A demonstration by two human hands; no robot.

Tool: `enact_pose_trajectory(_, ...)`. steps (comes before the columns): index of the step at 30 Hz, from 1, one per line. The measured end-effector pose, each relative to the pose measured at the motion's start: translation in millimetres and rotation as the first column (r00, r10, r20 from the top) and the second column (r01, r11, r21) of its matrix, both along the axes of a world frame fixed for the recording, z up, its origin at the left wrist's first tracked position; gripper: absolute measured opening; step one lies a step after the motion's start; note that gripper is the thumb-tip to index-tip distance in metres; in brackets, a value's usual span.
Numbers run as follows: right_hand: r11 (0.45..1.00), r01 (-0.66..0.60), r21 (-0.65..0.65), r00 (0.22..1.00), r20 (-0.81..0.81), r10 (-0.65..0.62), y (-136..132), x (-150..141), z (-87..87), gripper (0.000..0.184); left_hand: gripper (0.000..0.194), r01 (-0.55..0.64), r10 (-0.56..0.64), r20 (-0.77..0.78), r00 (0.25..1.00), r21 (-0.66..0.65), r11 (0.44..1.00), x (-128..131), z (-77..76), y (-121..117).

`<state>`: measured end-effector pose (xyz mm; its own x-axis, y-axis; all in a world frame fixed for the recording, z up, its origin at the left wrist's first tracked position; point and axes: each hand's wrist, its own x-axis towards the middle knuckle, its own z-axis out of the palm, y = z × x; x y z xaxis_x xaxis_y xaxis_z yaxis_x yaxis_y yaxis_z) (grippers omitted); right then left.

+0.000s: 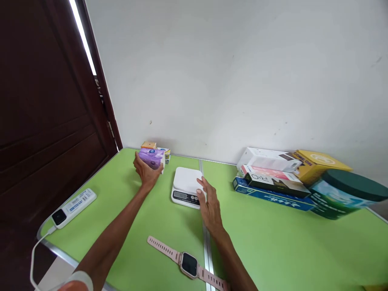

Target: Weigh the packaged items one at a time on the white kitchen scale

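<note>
Got a white digital kitchen scale (186, 180) sitting flat, display (180, 195) side nearest, purple-and-white tissue pack (151, 154) off to its left.

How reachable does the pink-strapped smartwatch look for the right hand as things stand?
Probably yes: the right hand is at the right edge of the digital scale, and the pink-strapped smartwatch lies nearer the person, its screen uncovered.

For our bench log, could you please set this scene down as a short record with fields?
Left hand: holding a purple pack
Right hand: at the right edge of a white scale; contact unclear
Near side: pink-strapped watch, lying open
Right side: stacked boxes beside a green-lidded tub
Left side: long white device
Surface: green table
</note>
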<state>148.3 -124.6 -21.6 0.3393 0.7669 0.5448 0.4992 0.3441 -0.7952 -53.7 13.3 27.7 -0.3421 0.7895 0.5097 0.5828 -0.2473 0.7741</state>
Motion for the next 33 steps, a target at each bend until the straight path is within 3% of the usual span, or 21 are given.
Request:
enact_pose_trajectory(4, 0.982, 0.112, -0.155, 0.985, -0.116, -0.131, -11, 15, 2.2, 0.069, 0.127, -0.088, 0.085, -0.053, 0.995, -0.066, 0.994, -38, -17.3, 48)
enact_pose_trajectory(11, 0.916, 0.248, -0.316, 0.946, -0.125, -0.299, -50, 44, -8.6, 0.068, 0.127, -0.111, 0.103, -0.069, 0.992, -0.120, 0.987, -44, -45.5, 93)
enact_pose_trajectory(17, 0.910, 0.271, -0.314, 0.931, -0.154, -0.331, -56, 50, -16.3, 0.066, 0.132, -0.061, 0.053, -0.076, 0.996, -0.099, 0.993, -47, -49.9, 103)
enact_pose_trajectory(21, 0.939, 0.253, -0.233, 0.944, -0.151, -0.292, -63, 42, -6.0, 0.060, 0.142, -0.021, 0.013, -0.076, 0.997, -0.105, 0.994, -54, -46.8, 96)
enact_pose_trajectory(25, 0.932, 0.340, -0.125, 0.935, -0.059, -0.350, -97, 42, 7.0, 0.051, 0.146, -0.025, 0.019, -0.081, 0.997, -0.066, 0.997, -48, -35.7, 82)
enact_pose_trajectory(27, 0.873, 0.484, -0.055, 0.874, -0.016, -0.485, -127, 52, 12.0, 0.048, 0.142, 0.052, -0.052, -0.087, 0.995, 0.002, 0.999, -33, -27.3, 68)
enact_pose_trajectory(28, 0.818, 0.575, -0.015, 0.818, 0.002, -0.575, -144, 60, 13.8, 0.046, 0.139, 0.114, -0.109, -0.098, 0.989, 0.045, 0.992, -22, -22.7, 58)
enact_pose_trajectory(30, 0.651, 0.756, 0.061, 0.652, 0.018, -0.758, -182, 85, 15.5, 0.047, 0.134, 0.270, -0.254, -0.133, 0.958, 0.120, 0.955, 5, -14.3, 29)
enact_pose_trajectory(33, 0.344, 0.934, 0.095, 0.349, -0.035, -0.937, -239, 142, 9.9, 0.054, 0.121, 0.512, -0.491, -0.158, 0.857, 0.149, 0.846, 52, -7.5, -27)
